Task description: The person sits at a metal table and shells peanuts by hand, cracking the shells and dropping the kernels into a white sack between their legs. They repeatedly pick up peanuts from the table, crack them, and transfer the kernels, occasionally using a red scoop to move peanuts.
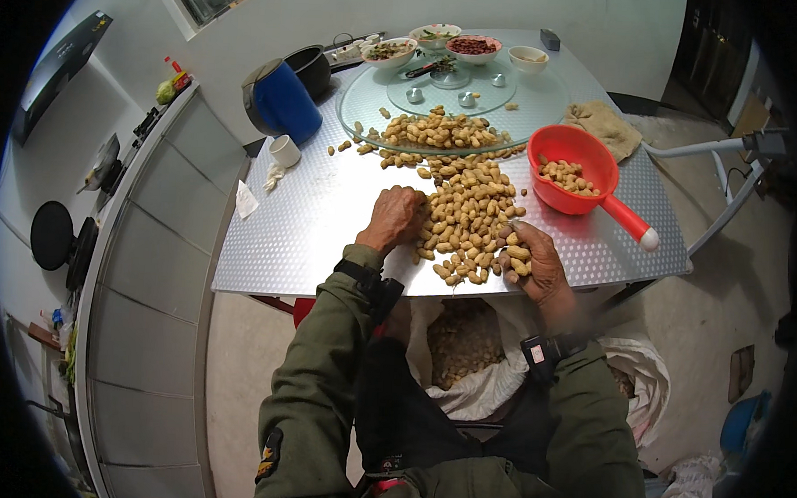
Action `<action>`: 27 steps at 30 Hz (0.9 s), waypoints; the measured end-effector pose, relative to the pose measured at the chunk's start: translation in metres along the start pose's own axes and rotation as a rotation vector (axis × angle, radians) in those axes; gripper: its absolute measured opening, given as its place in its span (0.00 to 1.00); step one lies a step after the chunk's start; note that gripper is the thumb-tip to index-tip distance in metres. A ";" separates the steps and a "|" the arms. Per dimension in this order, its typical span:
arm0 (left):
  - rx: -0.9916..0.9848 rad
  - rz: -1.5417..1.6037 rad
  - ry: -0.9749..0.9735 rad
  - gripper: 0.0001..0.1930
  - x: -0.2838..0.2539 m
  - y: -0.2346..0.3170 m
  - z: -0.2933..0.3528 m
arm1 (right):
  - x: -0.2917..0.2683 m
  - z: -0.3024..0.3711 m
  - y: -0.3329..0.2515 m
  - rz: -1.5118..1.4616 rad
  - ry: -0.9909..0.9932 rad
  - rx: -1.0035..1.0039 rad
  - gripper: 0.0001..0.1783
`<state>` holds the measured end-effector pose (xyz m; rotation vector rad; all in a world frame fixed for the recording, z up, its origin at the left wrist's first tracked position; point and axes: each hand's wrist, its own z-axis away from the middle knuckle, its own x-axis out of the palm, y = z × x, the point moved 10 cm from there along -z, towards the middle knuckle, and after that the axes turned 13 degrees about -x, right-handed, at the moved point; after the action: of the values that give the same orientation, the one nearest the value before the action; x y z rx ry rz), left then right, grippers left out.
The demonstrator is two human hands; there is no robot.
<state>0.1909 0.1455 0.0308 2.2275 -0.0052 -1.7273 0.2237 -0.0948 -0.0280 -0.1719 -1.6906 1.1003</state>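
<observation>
A heap of unshelled peanuts (473, 203) spreads over the silvery table from its middle to the front edge. My left hand (394, 217) is closed against the heap's left side, knuckles up; whatever its fingers hold is hidden. On the opposite side my right hand (543, 270) curls round several peanuts, palm turned inward, close to the table's front edge. A red plastic ladle (586, 143) with more peanuts in it stands at the right, its handle pointing toward me. Below the edge, between my legs, an open white sack (496, 391) contains many peanuts.
A glass turntable (361, 116) at the back bears bowls of food (474, 48) and another peanut pile (442, 130). A blue jug (285, 102) and a white cup (285, 151) stand at the left. Right lies a tan cloth (603, 129); another sack (644, 380) is on the floor.
</observation>
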 end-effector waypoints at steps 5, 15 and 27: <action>-0.142 0.259 -0.053 0.10 -0.024 0.001 0.008 | 0.002 -0.002 0.001 0.046 -0.025 0.003 0.19; 0.338 0.437 0.117 0.12 -0.059 0.163 0.053 | 0.001 0.000 0.011 -0.222 0.106 0.056 0.25; -0.164 0.077 -0.001 0.09 0.005 0.027 0.008 | -0.007 0.001 0.021 -0.206 0.120 0.102 0.14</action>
<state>0.1894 0.1171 0.0312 2.0811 0.0488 -1.6272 0.2179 -0.0880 -0.0479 0.0018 -1.5055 0.9989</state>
